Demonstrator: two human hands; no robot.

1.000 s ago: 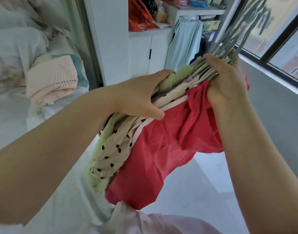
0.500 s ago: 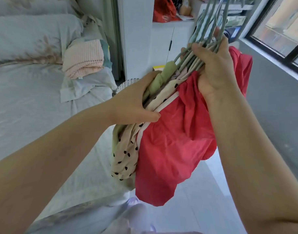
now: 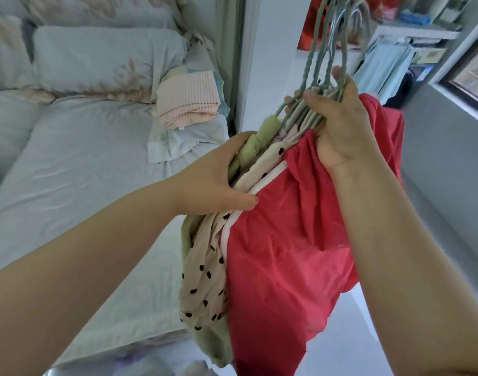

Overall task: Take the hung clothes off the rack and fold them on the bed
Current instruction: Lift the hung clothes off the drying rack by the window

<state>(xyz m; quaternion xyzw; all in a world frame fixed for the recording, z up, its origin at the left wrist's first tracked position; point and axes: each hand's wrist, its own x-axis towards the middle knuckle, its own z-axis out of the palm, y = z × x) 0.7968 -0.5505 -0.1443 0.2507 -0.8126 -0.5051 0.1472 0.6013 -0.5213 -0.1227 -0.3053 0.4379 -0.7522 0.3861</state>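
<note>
A bundle of clothes hangs from several grey-green hangers (image 3: 317,58) in front of me. A red garment (image 3: 284,251) is nearest, then a beige black-dotted one (image 3: 202,278) and a light green one (image 3: 252,143). My right hand (image 3: 340,131) grips the hanger necks at the top of the bundle. My left hand (image 3: 218,180) holds the shoulders of the clothes from the left, its thumb over the red garment's white edge. The bed (image 3: 77,180) lies to the left, below the bundle.
Folded pink knitwear (image 3: 187,100) and other folded cloth sit at the bed's far right corner, beside pillows (image 3: 102,61). A white cabinet (image 3: 270,63) stands behind the bundle, with pale blue clothes (image 3: 387,69) hanging further back. A window (image 3: 473,74) and grey wall are on the right.
The view has turned left toward the bed, which now fills more of the frame. The bundle came along in both hands, and the hangers now stand more upright. Both grips are unchanged.
</note>
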